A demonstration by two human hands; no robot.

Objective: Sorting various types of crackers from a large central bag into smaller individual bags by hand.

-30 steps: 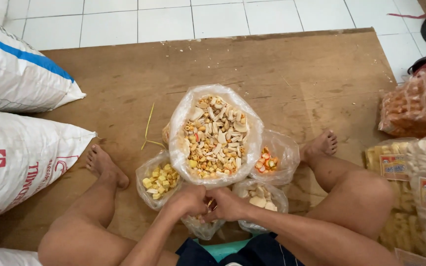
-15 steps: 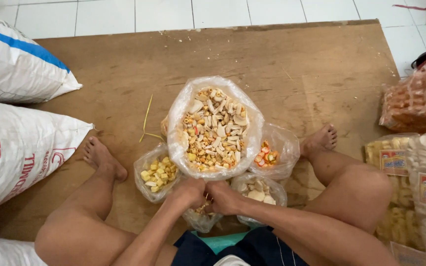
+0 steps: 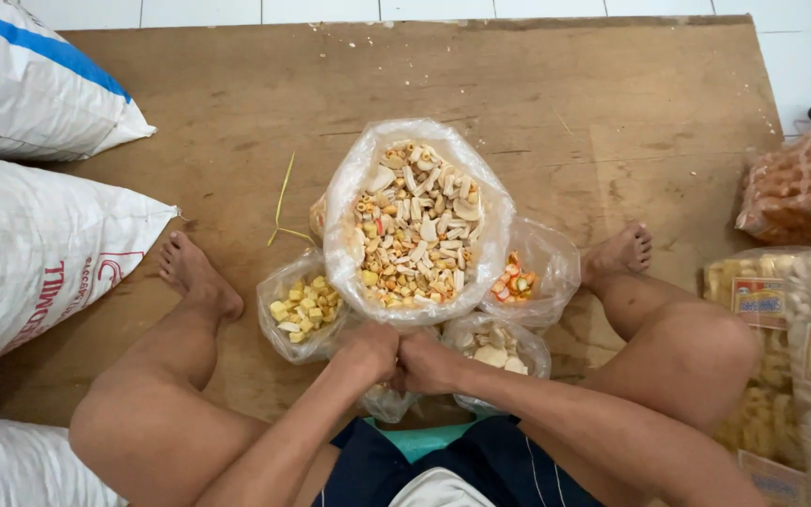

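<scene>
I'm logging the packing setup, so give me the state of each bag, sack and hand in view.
Big mixed-snack bag: open, full.
Yellow-cube bag: open, partly filled.
Orange-piece bag: open, nearly empty.
Pale-chip bag: open, partly filled.
Left hand: closed, at the big bag's near edge.
Right hand: closed, touching the left.
White sacks: lying flat.

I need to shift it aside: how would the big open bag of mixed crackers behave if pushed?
The big bag of mixed crackers is thin clear plastic, so probably floppy. It is open-topped and heaped, so pieces may spill. Dry crackers likely make it light.
</scene>
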